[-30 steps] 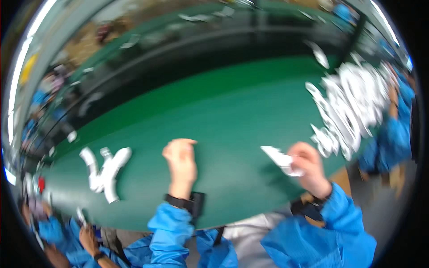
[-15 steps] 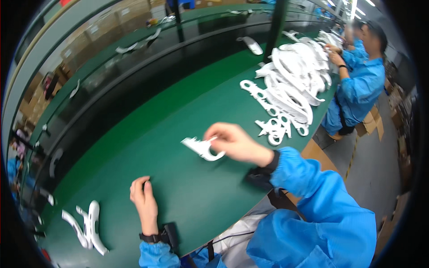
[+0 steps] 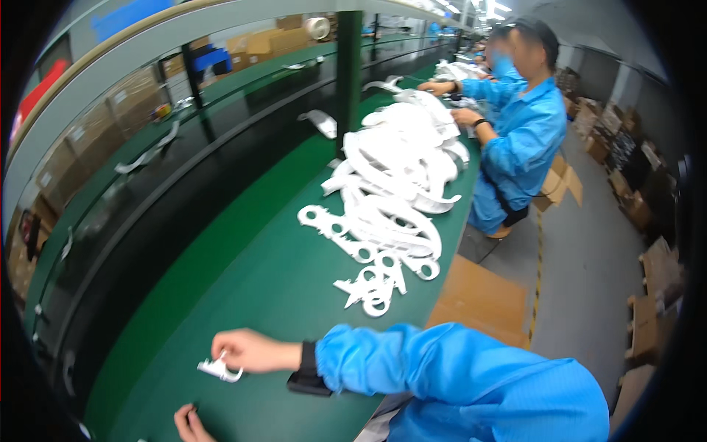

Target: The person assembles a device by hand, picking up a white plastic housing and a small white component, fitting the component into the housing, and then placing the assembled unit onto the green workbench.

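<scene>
My right hand [image 3: 249, 351] is closed in a pinch on a white plastic part [image 3: 221, 370] with a curved hook end and a jagged edge, held low over the green table [image 3: 294, 283]. Cut by the lower edge of the picture, my left hand [image 3: 190, 426] shows only thumb and finger, drawn close together. Something small and dark sits at its fingertips, too small to name. Beyond my right arm lie several ringed white plastic parts [image 3: 375, 283], loosely overlapping.
A big heap of curved white plastic parts [image 3: 398, 158] covers the far table, beside a dark green post [image 3: 349, 81]. At its right side sits a co-worker in blue [image 3: 519, 140], hands at the heap. Flattened cardboard [image 3: 482, 295] lies on the floor. A black rail [image 3: 180, 173] borders the left.
The view has swung right, so the heap and co-worker now sit further left. My right hand still grips its white part. My left hand has slid mostly out at the bottom.
</scene>
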Motion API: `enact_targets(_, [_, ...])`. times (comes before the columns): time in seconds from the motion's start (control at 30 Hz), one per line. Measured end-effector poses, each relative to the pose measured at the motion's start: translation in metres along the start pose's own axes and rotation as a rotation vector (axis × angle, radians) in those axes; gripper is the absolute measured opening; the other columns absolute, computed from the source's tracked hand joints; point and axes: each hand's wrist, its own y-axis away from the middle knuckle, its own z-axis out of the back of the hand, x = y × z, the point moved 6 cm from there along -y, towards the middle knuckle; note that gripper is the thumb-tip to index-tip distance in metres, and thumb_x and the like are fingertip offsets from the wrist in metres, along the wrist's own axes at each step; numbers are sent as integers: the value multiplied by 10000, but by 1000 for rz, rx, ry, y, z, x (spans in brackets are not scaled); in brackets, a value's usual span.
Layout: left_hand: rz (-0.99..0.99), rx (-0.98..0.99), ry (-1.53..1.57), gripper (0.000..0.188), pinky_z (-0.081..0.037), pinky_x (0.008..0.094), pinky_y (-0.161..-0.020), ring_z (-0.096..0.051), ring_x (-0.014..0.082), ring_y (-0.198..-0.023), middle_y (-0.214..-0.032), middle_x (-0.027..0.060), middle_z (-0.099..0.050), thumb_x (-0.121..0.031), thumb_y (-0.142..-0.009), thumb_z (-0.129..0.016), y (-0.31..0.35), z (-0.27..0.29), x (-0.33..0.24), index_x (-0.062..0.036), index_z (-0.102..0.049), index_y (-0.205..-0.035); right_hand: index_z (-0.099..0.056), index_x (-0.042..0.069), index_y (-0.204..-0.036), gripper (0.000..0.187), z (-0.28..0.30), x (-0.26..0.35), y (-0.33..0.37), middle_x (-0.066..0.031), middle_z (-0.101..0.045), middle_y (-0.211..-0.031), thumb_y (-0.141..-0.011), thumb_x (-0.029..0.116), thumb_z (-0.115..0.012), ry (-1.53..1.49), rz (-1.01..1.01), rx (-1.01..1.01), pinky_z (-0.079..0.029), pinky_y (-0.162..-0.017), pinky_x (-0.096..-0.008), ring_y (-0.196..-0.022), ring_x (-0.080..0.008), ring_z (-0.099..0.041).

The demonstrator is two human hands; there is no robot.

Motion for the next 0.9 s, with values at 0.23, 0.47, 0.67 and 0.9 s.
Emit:
enact_targets(0.23, [42, 32, 65, 189, -466, 322, -789, -564, 206, -838, -911, 115, -623, -89, -937, -528, -8, -8, 15, 58, -627, -1005, -518, 43, -949, 137, 2, 6, 3, -60, -473, -576, -817, 67, -545, 175, -37, 53, -345, -520, -372, -534, -215, -474])
enact_targets(0.47, [126, 218, 62, 157, -455, 299, -799, -547, 188, -842, -882, 90, -607, -90, -946, -528, -61, 3, 18, 29, -623, -984, -607, 81, -1013, 218, -4, 18, 0, -69, -698, -781, -837, 208, -628, 164, -16, 65, -482, -592, -356, -697, -218, -667])
enact_targets(0.67, [12, 127, 3, 147, -445, 322, -798, -525, 194, -819, -843, 106, -592, -82, -927, -519, -80, -10, 40, 42, -594, -900, -640, 88, -896, 148, -2, 6, -4, -53, -679, -706, -840, 225, -633, 265, -47, 82, -473, -562, -353, -650, -205, -654])
enact_targets(0.9, [127, 153, -27, 178, -442, 311, -772, -517, 176, -799, -822, 88, -589, -112, -940, -542, -76, -6, 44, 46, -588, -873, -586, 55, -900, 153, -3, 3, -9, -81, -619, -696, -832, 190, -613, 165, -128, 167, -434, -555, -367, -630, -224, -595])
